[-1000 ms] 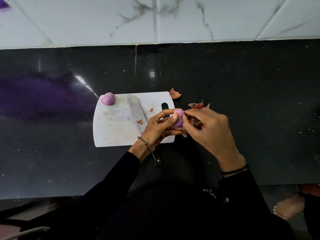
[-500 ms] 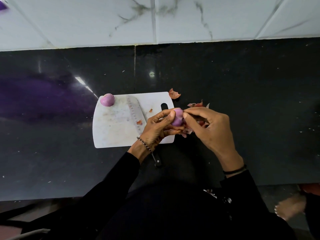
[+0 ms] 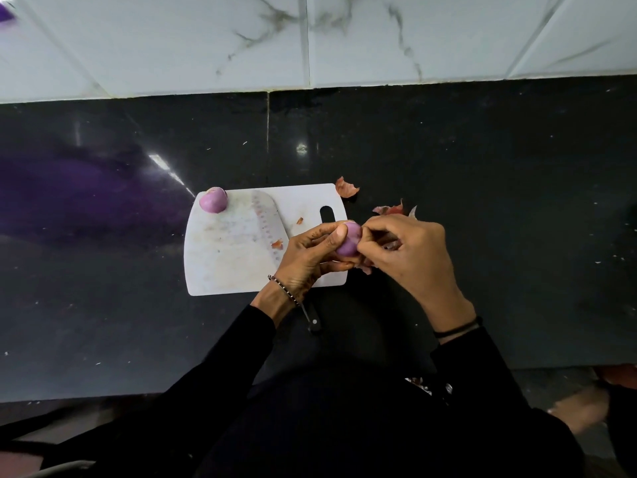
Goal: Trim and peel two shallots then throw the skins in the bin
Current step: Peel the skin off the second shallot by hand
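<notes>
2 shallots: held shallot [image 3: 349, 241] gripped by left hand [image 3: 306, 257] at cutting board [image 3: 224, 267] right edge, right hand [image 3: 410, 257] pinching it; peeled shallot [image 3: 213, 200] on far-left corner. 1 knife [image 3: 265, 219] on board, skin scraps [image 3: 346, 188] alongside

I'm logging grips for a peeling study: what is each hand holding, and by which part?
The left hand grips the shallot by its left side and underside. The right hand pinches its upper right edge with the fingers.
</notes>
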### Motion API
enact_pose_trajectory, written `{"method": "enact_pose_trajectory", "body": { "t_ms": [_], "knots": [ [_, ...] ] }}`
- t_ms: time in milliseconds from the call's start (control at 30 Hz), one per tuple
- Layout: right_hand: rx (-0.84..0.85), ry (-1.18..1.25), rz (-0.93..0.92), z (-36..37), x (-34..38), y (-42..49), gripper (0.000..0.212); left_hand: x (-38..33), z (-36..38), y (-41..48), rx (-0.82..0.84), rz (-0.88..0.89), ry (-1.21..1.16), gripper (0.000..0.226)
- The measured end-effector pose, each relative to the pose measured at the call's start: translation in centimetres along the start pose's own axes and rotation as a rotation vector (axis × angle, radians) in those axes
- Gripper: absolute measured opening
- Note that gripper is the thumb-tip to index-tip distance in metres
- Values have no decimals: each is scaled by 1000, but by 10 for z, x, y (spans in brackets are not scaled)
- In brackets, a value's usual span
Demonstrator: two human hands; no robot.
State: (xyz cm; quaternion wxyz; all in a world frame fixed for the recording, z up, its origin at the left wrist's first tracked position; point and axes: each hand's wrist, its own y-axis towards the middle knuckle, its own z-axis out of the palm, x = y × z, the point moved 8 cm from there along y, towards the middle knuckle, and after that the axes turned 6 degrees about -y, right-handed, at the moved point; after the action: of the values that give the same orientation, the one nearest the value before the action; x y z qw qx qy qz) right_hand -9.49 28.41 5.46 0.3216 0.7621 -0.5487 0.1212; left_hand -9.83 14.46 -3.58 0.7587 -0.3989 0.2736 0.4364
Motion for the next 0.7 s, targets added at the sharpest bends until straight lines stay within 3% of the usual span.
{"method": "enact_pose_trajectory", "body": {
  "t_ms": [267, 500, 700],
  "knots": [
    [2, 122, 97, -4, -6, -4, 16, -2, 0, 4, -14, -6, -32, 60],
    [84, 7, -29, 4, 6, 1, 19, -2, -8, 3, -98, 0, 91, 39],
    [193, -102, 64, 17, 1, 4, 20, -2, -10, 3, -117, 3, 145, 35]
  ]
}}
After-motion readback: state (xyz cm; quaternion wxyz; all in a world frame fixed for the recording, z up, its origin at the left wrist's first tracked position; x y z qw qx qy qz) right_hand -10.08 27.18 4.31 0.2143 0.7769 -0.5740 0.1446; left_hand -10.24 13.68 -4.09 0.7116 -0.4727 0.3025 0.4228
